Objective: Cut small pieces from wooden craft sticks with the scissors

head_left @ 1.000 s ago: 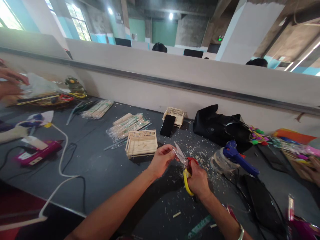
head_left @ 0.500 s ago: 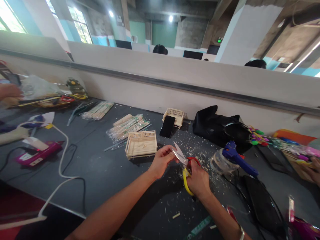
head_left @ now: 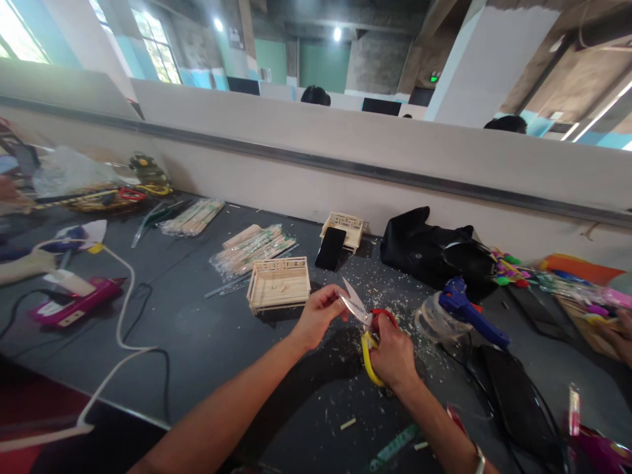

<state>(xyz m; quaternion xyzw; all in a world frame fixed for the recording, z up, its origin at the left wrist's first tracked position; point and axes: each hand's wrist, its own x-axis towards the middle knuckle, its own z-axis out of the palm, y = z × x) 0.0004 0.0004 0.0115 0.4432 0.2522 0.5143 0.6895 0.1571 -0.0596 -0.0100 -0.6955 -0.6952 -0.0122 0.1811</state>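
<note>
Head view: my left hand pinches something indistinct, my right hand gripping parted scissors, apparently angled to meet it.

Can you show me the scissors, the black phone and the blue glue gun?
Scissors (head_left: 370,359): head view, yellow handle.
Black phone (head_left: 330,249): head view, screen.
Blue glue gun (head_left: 476,318): head view, body.

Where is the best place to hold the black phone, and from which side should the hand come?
Probably by both long edges, near the lower end, coming from above and the near side: the phone is flat, and its upper end overlaps the small stick-built model behind.
</note>
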